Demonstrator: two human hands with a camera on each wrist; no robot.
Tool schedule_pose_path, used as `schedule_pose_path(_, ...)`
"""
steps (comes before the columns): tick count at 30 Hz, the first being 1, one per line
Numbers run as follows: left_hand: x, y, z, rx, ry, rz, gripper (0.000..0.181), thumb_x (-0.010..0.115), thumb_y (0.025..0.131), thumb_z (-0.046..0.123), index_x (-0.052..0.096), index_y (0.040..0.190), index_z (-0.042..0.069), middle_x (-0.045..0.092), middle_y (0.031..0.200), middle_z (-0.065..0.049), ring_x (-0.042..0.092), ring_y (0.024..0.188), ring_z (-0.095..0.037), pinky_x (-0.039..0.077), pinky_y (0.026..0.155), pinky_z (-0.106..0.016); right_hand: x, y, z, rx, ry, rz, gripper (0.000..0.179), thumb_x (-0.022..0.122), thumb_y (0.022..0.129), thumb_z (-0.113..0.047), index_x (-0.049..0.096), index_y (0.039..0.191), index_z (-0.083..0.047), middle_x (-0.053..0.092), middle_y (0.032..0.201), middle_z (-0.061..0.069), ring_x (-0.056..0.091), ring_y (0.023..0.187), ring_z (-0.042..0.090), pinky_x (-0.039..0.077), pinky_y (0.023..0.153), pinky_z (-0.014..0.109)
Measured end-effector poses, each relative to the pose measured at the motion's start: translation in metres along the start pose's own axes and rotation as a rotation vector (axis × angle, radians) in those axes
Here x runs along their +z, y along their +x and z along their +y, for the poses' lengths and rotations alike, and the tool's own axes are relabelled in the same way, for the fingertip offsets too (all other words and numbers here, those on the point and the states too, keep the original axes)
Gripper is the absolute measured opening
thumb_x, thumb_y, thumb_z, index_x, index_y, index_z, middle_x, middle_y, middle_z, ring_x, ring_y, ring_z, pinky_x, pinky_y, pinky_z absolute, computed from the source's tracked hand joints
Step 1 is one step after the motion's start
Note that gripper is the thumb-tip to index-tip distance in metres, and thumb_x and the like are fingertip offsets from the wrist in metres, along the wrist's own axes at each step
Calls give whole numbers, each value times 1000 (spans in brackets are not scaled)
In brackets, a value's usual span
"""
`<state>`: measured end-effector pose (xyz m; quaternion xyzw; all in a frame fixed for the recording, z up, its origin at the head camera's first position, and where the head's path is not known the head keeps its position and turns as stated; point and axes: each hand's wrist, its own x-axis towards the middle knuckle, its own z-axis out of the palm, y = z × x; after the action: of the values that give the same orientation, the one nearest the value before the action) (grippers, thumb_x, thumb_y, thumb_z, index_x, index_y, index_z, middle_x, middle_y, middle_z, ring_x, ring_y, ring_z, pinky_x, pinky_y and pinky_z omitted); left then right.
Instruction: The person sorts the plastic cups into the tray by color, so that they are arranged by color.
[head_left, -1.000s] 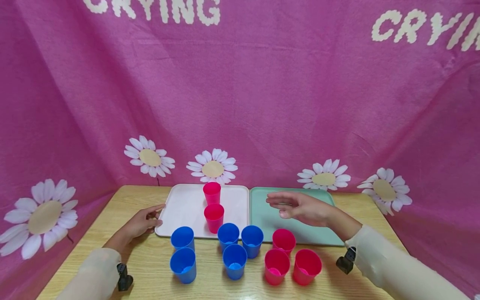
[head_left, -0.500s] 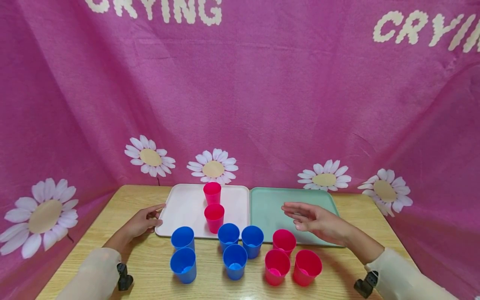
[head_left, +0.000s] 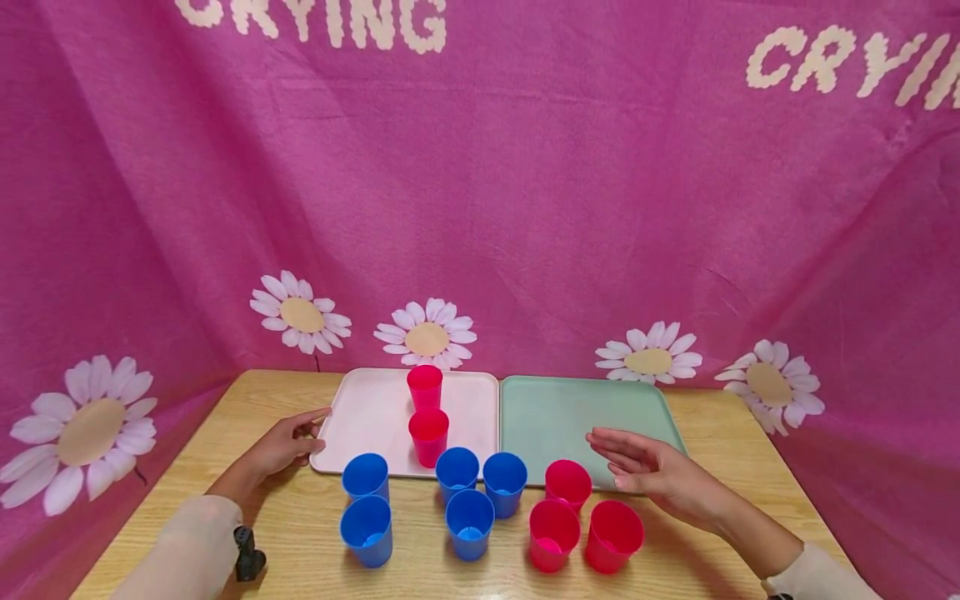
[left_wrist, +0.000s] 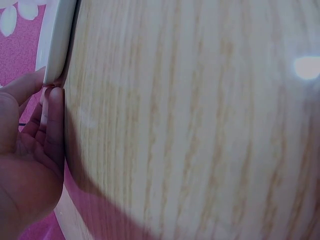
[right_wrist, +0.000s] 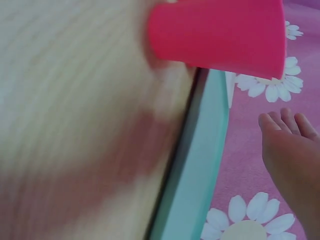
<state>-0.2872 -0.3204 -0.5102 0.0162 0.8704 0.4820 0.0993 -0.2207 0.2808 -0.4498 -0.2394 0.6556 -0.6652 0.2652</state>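
My left hand holds the left rim of the white tray; the left wrist view has the thumb and fingertips at the tray's rim. Two red cups, a rear one and a front one, stand upright on this tray. My right hand hovers with nothing in it over the front edge of the green tray, fingers extended. Nearest to it are three upright red cups on the table; the right wrist view shows one red cup beside the green tray's rim.
Several blue cups stand upright before the white tray: two at left, with a front one, and a group at the middle. The trays lie side by side on a wooden table. A pink flowered curtain hangs behind.
My right hand has drawn back from above the green tray, toward me and to the right, lower in view. The left hand, the cups and the trays keep their places.
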Motion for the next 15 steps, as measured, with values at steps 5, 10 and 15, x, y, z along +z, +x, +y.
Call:
schedule_pose_path(5, 0, -1, -1, -3, 1, -1, 65, 67, 98, 3, 39, 157, 1, 54, 108, -15, 51, 85, -24, 54, 65, -29, 6, -12, 10, -12, 34, 11, 62, 51, 105, 1, 23, 160, 5, 49, 155, -8, 49, 138, -1, 41, 112, 23)
schedule_pose_path(10, 0, 0, -1, -22, 8, 5, 66, 67, 98, 3, 39, 158, 4, 55, 110, -14, 52, 88, -24, 55, 67, -29, 11, -24, 16, 46, 39, 37, 62, 51, 106, -2, 24, 161, 2, 48, 157, -4, 50, 136, -2, 43, 110, 24)
schedule_pose_path(15, -1, 0, -2, -14, 1, -2, 66, 67, 98, 3, 39, 157, 3, 56, 110, -15, 52, 86, -24, 54, 67, -29, 14, -34, 19, 140, 23, 66, 63, 53, 107, -9, 25, 162, 0, 37, 165, 13, 49, 138, 0, 47, 107, 27)
